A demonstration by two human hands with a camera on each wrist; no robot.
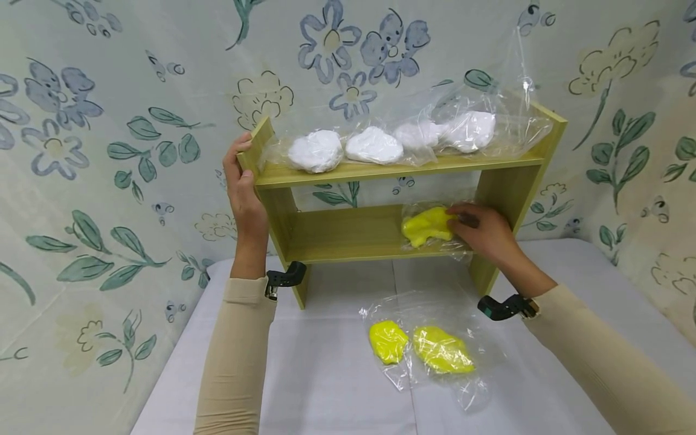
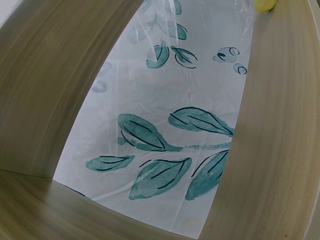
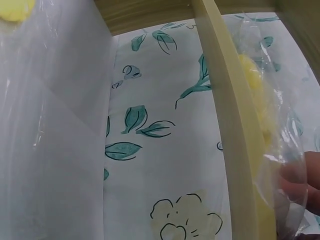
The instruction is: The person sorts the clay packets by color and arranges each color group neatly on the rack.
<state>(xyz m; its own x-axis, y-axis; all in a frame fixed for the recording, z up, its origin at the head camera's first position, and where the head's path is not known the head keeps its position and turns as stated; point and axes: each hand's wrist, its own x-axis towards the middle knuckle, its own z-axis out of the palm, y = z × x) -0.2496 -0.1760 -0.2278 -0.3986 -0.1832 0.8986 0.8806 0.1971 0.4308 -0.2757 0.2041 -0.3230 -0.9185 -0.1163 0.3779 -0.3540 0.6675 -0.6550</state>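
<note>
A small wooden shelf (image 1: 399, 171) stands on the table. My left hand (image 1: 244, 193) grips the upper end of its left side panel. On the lower board, near the right side panel, lies a clear plastic bag with a soft-looking yellow lump (image 1: 429, 226). My right hand (image 1: 484, 232) holds the right edge of that bag between thumb and fingers. In the right wrist view, the fingers (image 3: 297, 182) show against the clear plastic bag (image 3: 287, 160) beside the board's edge. Neither hand shows in the left wrist view, only the shelf's boards (image 2: 280, 120) and the cloth behind.
Several white lumps (image 1: 375, 145) in clear bags line the top board. In front of the shelf, two more yellow lumps (image 1: 443, 350) in clear plastic lie on the white-covered table (image 1: 326, 386). A floral cloth (image 1: 179, 90) hangs behind.
</note>
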